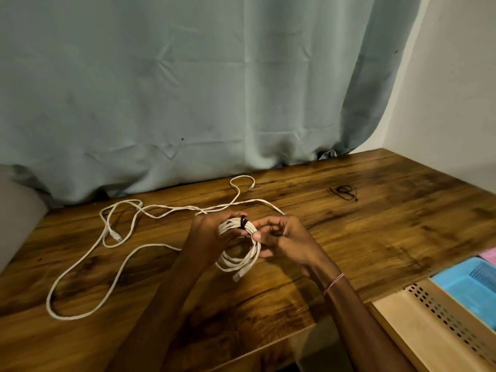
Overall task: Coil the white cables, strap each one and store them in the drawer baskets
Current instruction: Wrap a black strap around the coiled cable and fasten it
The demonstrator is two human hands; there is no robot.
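Note:
A coiled white cable (pixel 241 257) hangs above the wooden table (pixel 375 224), held at its top by both hands. A black strap (pixel 243 222) wraps the top of the coil. My left hand (pixel 214 234) grips the coil just left of the strap. My right hand (pixel 279 237) pinches the coil at the strap's right side, thumb on the strands. The coil's plug end (pixel 239 276) dangles at the bottom. A second white cable (pixel 107 253) lies loose across the table's left half, and its far end (pixel 251 187) lies near the curtain.
Another black strap (pixel 346 191) lies at the table's back right. An open drawer at the lower right holds a beige basket (pixel 429 318), a blue basket (pixel 467 283) and a pink one (pixel 489 255). A grey-green curtain (pixel 188 89) hangs behind the table.

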